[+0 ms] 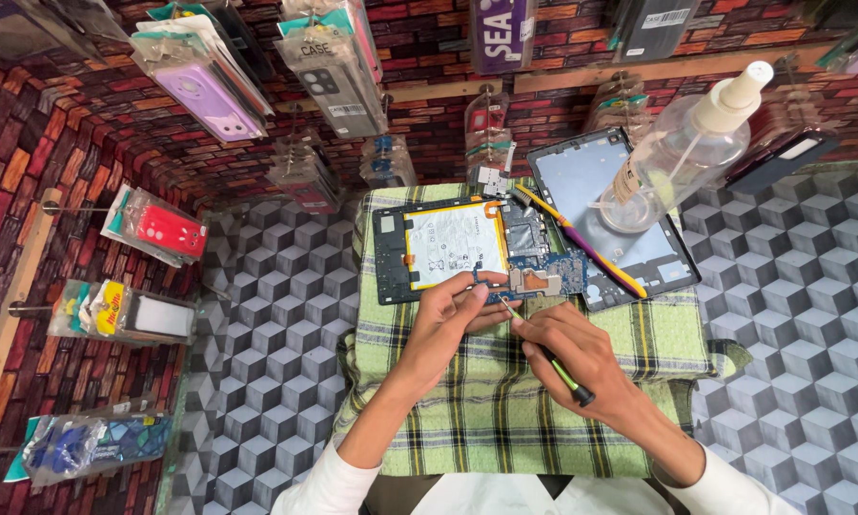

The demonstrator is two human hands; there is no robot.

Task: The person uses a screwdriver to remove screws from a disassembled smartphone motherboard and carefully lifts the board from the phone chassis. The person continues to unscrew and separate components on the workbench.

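diagonally, green tool, tip toward opened tablet, right hand

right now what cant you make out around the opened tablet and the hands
Head view only:
- Tip of the green tool: too small, and the left hand hides what it touches on the opened tablet.
- Tablet's lower edge: covered by the left-hand fingers.
- Right hand: palm side faces away, grip hidden.
- Back cover: partly behind the clear spray bottle.

clear hanging packages — purple case, red case — on the brick-pattern wall
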